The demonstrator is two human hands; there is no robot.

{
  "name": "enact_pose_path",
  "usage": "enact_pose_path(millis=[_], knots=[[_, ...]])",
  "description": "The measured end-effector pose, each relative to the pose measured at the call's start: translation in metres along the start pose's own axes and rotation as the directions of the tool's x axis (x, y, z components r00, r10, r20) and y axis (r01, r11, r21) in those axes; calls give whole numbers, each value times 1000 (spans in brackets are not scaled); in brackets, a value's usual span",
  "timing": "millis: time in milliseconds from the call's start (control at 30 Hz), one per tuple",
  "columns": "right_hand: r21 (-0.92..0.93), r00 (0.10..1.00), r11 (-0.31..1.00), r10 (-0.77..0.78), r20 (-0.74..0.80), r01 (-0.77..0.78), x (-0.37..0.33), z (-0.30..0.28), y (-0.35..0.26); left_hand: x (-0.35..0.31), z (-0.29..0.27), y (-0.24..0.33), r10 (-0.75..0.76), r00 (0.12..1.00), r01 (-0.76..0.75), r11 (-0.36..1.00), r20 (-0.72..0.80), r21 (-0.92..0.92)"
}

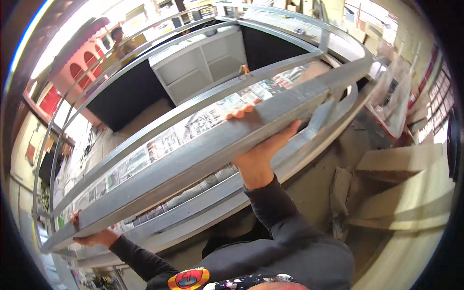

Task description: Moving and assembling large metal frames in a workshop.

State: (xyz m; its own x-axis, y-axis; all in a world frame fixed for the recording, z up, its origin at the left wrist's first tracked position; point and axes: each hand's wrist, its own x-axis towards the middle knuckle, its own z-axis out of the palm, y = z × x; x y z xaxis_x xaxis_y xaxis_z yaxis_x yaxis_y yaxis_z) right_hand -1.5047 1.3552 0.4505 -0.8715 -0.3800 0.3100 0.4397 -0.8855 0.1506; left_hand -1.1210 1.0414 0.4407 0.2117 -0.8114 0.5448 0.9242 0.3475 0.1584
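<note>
- The right hand [258,154] grips the near edge of a long grey metal frame [193,159]: palm under the rail, fingertips curled over the top, thumb along the near face. It is clamped on the frame about midway along its length.
- The left hand [94,237] holds the same rail at its far left end, fingers wrapped beneath it and the thumb showing above the edge; it too is closed on the frame.
- Both forearms wear dark long sleeves [280,217] and come up from the lower edge.
- The frame is held up, tilted, its right end higher than its left, running from lower left to upper right. Several parallel grey rails make it up, with open gaps between them.
- Through the gaps, sheets of newspaper [159,145] show, spread below the frame.
- Beyond the frame stands a white shelf unit [203,65] with open compartments, flanked by dark panels [125,94].
- At the right lie pale stacked boards [406,193], well apart from both hands.
- A person [118,41] stands in the far upper left, behind the frame.
</note>
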Motion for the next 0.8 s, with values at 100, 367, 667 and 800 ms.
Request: enact_pose_path(millis=[100,367,667,800], knots=[[-53,999,998,-34,34,36,16,4,-16,-15,15,-12,-100,982,112,991,160,-72],[-160,993,984,-57,106,74,53,3,-74,-65,49,-55,-98,988,114,983,115,-145],[-145,989,989,47,140,-26,91,3,-132,-115,75,-92,-157,974,194,952,163,-238],[-151,988,988,33,150,-10,92,-1,-140,-126,84,-94,-132,983,147,982,125,-122]])
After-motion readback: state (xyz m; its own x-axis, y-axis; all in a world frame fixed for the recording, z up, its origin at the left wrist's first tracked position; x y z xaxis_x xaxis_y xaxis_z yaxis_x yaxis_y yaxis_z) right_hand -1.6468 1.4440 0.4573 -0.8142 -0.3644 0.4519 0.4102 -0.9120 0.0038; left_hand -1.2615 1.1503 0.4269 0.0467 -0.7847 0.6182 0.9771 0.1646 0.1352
